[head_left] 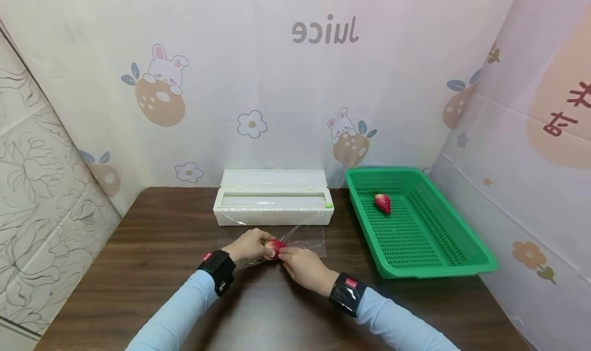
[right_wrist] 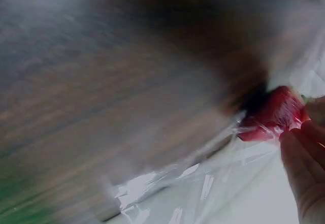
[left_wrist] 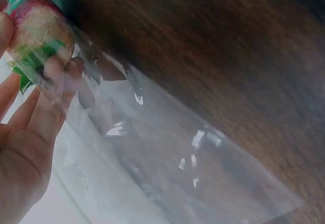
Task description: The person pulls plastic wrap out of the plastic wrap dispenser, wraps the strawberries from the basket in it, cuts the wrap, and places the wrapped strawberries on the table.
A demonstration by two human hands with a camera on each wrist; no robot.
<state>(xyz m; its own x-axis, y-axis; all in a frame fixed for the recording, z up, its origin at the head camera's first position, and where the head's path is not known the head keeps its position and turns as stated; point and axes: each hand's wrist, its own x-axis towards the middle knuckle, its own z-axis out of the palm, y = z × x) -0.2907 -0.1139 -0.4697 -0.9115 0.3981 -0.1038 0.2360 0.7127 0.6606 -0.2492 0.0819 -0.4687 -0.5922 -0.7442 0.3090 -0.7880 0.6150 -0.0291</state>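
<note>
A red strawberry (head_left: 276,245) with green leaves lies in clear cling film (head_left: 316,242) just above the table. My left hand (head_left: 249,244) holds it at the leafy end; in the left wrist view the fingers (left_wrist: 44,113) are around the leaves, with film over the fruit. From the other side my right hand (head_left: 306,270) pinches the film-covered strawberry near its tip. In the right wrist view the film looks drawn over the red fruit (right_wrist: 277,115), close to the right fingers. A loose sheet of film (left_wrist: 167,148) spreads away from the left hand.
Behind the hands stands a white cling film box (head_left: 272,217), lid up, with a green slider at its right end. A green basket (head_left: 466,248) on the right holds another strawberry (head_left: 382,203). Dark wooden table (head_left: 152,248) meets a printed curtain at the back.
</note>
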